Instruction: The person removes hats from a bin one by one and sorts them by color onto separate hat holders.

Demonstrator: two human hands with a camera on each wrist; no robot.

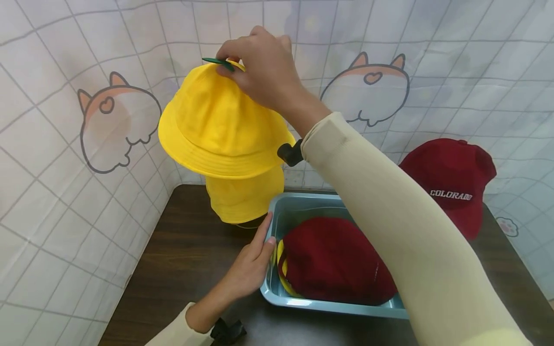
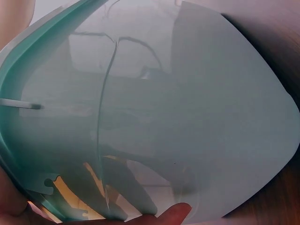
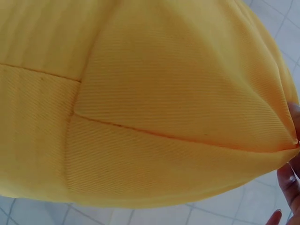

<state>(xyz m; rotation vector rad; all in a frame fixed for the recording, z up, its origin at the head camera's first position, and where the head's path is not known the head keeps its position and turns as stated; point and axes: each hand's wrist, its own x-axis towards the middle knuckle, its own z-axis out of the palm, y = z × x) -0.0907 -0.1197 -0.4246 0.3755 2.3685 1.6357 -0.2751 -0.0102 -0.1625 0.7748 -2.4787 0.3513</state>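
Note:
My right hand (image 1: 270, 65) pinches the crown of a yellow bucket hat (image 1: 225, 120) beside its green leaf tab (image 1: 218, 62). The hat is upright, its brim overlapping a second yellow hat (image 1: 244, 192) below it. The right wrist view is filled by the yellow cloth (image 3: 178, 93), gathered toward the fingertips at its right edge. Lower down, my left hand (image 1: 248, 269) grips the left side of a blue plastic tub (image 1: 337, 310), thumb at the rim. In the left wrist view, fingers lie against the tub's shiny outer wall (image 2: 211, 117).
Inside the tub lies a maroon cap (image 1: 333, 259), with a yellow brim (image 1: 285, 278) showing under its left side. Another maroon cap (image 1: 454, 173) lettered COLORADO is raised at the right. The dark wooden table (image 1: 173, 269) meets a tile-patterned cloth wall (image 1: 43, 192).

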